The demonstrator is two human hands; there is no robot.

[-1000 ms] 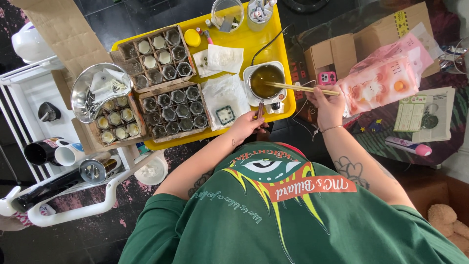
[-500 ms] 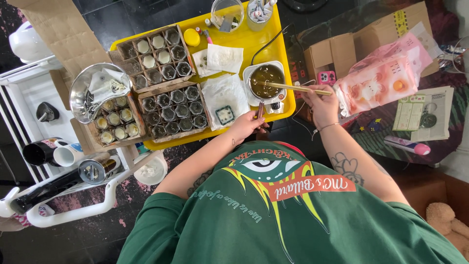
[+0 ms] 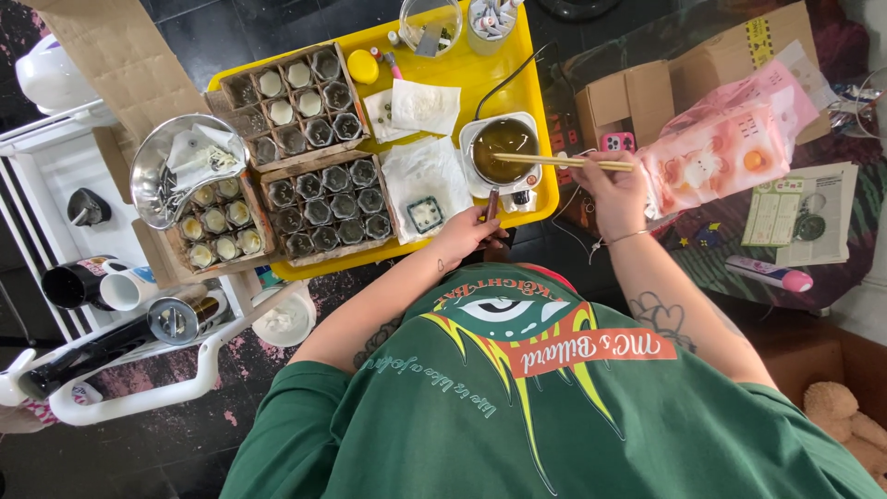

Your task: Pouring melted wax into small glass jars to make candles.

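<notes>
Yellow tray (image 3: 531, 185) bears amber-filled pot (image 3: 504, 140); right hand (image 3: 612, 185) fingers pinch chopsticks (image 3: 564, 162), left hand (image 3: 469, 231) grips its handle.

Wooden chopsticks (image 3: 564, 163), glossy yellow plastic tray (image 3: 531, 88)

**Both hands at the small pot on the yellow tray**

Your right hand (image 3: 612, 189) pinches a pair of chopsticks (image 3: 564, 162) whose tips reach leftward from it over a small pot (image 3: 504, 140) of amber liquid. Your left hand (image 3: 471, 231) sits just below that pot, closed around its dark handle (image 3: 492, 201). To the left of this hand lie a white paper towel (image 3: 420, 176) and cardboard boxes of small glass jars (image 3: 328, 199), all on the yellow tray (image 3: 540, 111). A pink bag (image 3: 721, 152) lies just right of your right hand.
</notes>
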